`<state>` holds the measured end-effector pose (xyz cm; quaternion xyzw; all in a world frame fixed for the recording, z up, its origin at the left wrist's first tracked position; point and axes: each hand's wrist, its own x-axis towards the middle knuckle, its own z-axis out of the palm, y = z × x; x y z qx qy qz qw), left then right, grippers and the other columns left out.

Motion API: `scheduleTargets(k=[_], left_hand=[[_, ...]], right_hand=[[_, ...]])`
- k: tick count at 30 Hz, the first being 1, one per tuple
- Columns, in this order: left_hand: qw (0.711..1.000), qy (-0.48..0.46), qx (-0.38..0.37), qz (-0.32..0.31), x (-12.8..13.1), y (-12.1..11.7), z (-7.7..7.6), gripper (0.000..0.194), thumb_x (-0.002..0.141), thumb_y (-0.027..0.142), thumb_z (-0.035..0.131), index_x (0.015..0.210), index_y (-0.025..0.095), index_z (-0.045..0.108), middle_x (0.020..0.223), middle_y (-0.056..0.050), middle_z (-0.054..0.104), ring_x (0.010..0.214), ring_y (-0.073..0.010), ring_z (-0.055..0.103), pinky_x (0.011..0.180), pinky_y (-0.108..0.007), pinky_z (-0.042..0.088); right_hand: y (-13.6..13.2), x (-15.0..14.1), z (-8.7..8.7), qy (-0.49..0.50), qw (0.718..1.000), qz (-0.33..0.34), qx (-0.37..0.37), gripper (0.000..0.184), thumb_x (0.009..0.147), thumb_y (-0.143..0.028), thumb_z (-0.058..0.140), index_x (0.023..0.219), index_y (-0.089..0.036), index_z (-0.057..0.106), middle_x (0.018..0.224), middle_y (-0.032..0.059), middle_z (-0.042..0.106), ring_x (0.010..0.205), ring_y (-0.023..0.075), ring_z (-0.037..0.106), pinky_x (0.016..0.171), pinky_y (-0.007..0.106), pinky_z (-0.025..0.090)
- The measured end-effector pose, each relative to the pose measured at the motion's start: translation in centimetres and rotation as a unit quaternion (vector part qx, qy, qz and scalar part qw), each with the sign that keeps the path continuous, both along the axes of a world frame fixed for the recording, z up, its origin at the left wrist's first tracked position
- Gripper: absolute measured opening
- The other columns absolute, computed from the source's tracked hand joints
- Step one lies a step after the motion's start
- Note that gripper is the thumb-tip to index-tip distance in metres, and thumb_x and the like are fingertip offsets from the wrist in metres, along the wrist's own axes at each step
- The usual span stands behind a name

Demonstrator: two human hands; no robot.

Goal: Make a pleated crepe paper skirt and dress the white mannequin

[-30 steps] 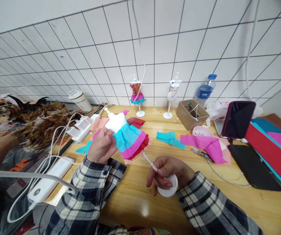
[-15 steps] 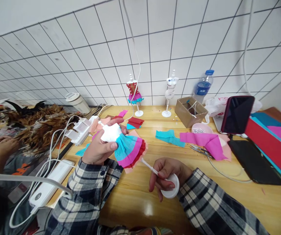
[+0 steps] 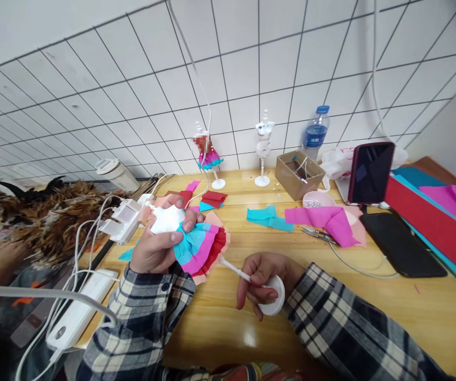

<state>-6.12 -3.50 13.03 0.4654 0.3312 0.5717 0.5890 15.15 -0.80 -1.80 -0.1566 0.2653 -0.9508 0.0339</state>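
A small white dress form (image 3: 167, 219) lies tilted between my hands, its layered crepe-paper skirt (image 3: 200, 248) flaring in blue, magenta, red and peach. My left hand (image 3: 158, 248) is closed around the torso and the gathered waist. The fingers of my right hand (image 3: 262, 278) are wrapped on the white stand rod near its round base (image 3: 272, 296). Beyond them stand a dress form in a red top and magenta skirt (image 3: 209, 157) and a bare white dress form (image 3: 265, 140).
Blue crepe paper (image 3: 270, 218), a magenta strip (image 3: 323, 218) and scissors (image 3: 319, 234) lie right of centre. Behind are a cardboard box (image 3: 299, 177), a bottle (image 3: 315, 132) and a propped phone (image 3: 371, 173). At left are a power strip (image 3: 122, 219), cables, brown feathers (image 3: 57, 217) and another person's hands (image 3: 3, 259).
The camera view has shifted, so the scene sits slightly more left. My left fingers have moved onto the skirt's waist. The right hand keeps its hold on the stand.
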Motion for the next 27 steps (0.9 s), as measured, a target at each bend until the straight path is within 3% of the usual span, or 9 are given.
scheduleTargets(k=[5,8,12,15,17,19,22,24,27], left_hand=[[1.000,0.028,0.004,0.001,0.0,-0.1,0.2,0.046,0.060,0.017,0.079,0.097,0.026,0.052,0.069,0.002,0.054,0.084,-0.0224,0.063,0.085,-0.041,0.051],[0.998,0.062,0.021,0.002,-0.5,-0.4,0.4,0.045,0.064,0.018,0.080,0.100,0.025,0.052,0.074,0.001,0.059,0.095,-0.0241,0.064,0.088,-0.038,0.049],[0.996,0.082,0.034,-0.012,-1.3,-0.9,0.3,0.045,0.069,0.019,0.080,0.105,0.024,0.053,0.082,-0.001,0.066,0.110,-0.0275,0.063,0.100,-0.043,0.045],[0.996,0.075,0.021,-0.034,-1.7,-0.9,-0.1,0.063,0.066,0.028,0.086,0.120,0.027,0.053,0.110,-0.008,0.069,0.123,-0.0308,0.058,0.103,-0.047,0.043],[0.997,0.061,0.022,-0.041,-2.0,-0.6,-0.7,0.087,0.058,0.043,0.090,0.133,0.029,0.049,0.135,-0.011,0.059,0.134,-0.0326,0.048,0.107,-0.046,0.042],[0.999,0.038,0.035,-0.005,-2.3,0.0,-1.8,0.097,0.055,0.056,0.088,0.139,0.031,0.045,0.150,-0.010,0.046,0.141,-0.0315,0.039,0.109,-0.044,0.040],[0.986,0.043,0.060,0.149,-2.7,0.6,-5.2,0.068,0.078,0.050,0.073,0.138,0.030,0.046,0.147,-0.008,0.049,0.137,-0.0250,0.045,0.108,-0.039,0.041],[0.960,0.138,0.062,0.235,-2.7,0.8,-8.4,0.048,0.088,0.040,0.064,0.131,0.024,0.050,0.125,-0.010,0.062,0.122,-0.0219,0.057,0.101,-0.038,0.045],[0.903,0.355,0.089,0.227,-2.0,0.8,-13.0,0.032,0.096,0.038,0.051,0.120,0.018,0.055,0.108,-0.011,0.066,0.104,-0.0219,0.063,0.091,-0.039,0.049]], right_hand=[[0.5,0.5,1.1,-0.066,0.991,-0.055,0.100,0.050,0.078,-0.037,0.078,0.113,-0.002,0.070,0.063,0.0007,0.066,0.056,0.0096,0.059,0.067,0.024,0.054],[1.4,0.8,2.2,-0.110,0.963,-0.136,0.207,0.057,0.071,-0.039,0.085,0.117,-0.009,0.070,0.086,0.0040,0.073,0.070,0.0094,0.064,0.063,0.018,0.047],[1.8,1.0,3.2,-0.147,0.923,-0.141,0.327,0.058,0.081,-0.054,0.072,0.119,-0.011,0.069,0.087,0.0077,0.076,0.063,0.0082,0.061,0.056,0.018,0.042],[1.5,1.1,3.3,-0.175,0.913,-0.142,0.339,0.059,0.078,-0.057,0.072,0.116,-0.012,0.069,0.094,0.0120,0.076,0.072,0.0129,0.067,0.063,0.022,0.048],[1.5,1.3,3.3,-0.213,0.889,-0.192,0.358,0.058,0.073,-0.061,0.074,0.104,-0.012,0.072,0.094,0.0132,0.076,0.076,0.0177,0.070,0.069,0.029,0.053],[2.0,1.7,3.2,-0.259,0.830,-0.291,0.399,0.054,0.073,-0.062,0.072,0.096,-0.013,0.073,0.098,0.0136,0.076,0.082,0.0211,0.071,0.073,0.033,0.055],[4.1,2.6,2.7,-0.323,0.716,-0.438,0.437,0.044,0.082,-0.054,0.065,0.097,-0.014,0.071,0.109,0.0126,0.073,0.096,0.0228,0.067,0.083,0.035,0.052],[6.3,3.2,2.2,-0.367,0.638,-0.508,0.447,0.036,0.086,-0.045,0.061,0.102,-0.014,0.070,0.107,0.0111,0.073,0.097,0.0230,0.066,0.083,0.035,0.050],[10.0,3.4,1.4,-0.415,0.539,-0.562,0.471,0.028,0.087,-0.035,0.060,0.101,-0.015,0.073,0.102,0.0089,0.074,0.094,0.0238,0.066,0.080,0.033,0.049]])
